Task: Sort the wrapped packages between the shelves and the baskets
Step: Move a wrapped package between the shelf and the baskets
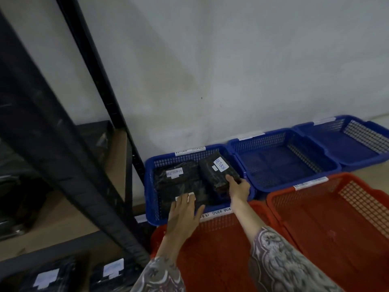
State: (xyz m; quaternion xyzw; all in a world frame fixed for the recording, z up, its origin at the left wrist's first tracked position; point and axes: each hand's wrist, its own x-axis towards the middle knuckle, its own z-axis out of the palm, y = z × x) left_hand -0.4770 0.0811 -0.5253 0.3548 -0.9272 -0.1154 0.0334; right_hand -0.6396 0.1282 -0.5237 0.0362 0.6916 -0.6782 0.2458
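Reaching over two orange-red plastic mesh baskets (pixel 328 234) in the foreground, a person in patterned grey sleeves (pixel 280 262) works both hands into a blue plastic mesh basket (pixel 150 186) set against the wall. The left hand (pixel 184 216) lies flat, fingers spread, on a black-wrapped package (pixel 179 190) with a white label reading "RETURN", its fingertips covering a second white label at the near edge. The right hand (pixel 239 188) grips the near end of a second black-wrapped package (pixel 219 171), also labelled "RETURN", which sits tilted against the basket's right side. A strip label on the blue basket's near rim reads "OVER DUE" in part. Close at the left, a black metal shelving upright (pixel 69 161) slants across the view, with more black-wrapped, white-labelled packages (pixel 80 275) on the lower wooden shelf. Beyond, to the right, two further blue mesh baskets (pixel 328 144) stand side by side along a white wall (pixel 231 60).
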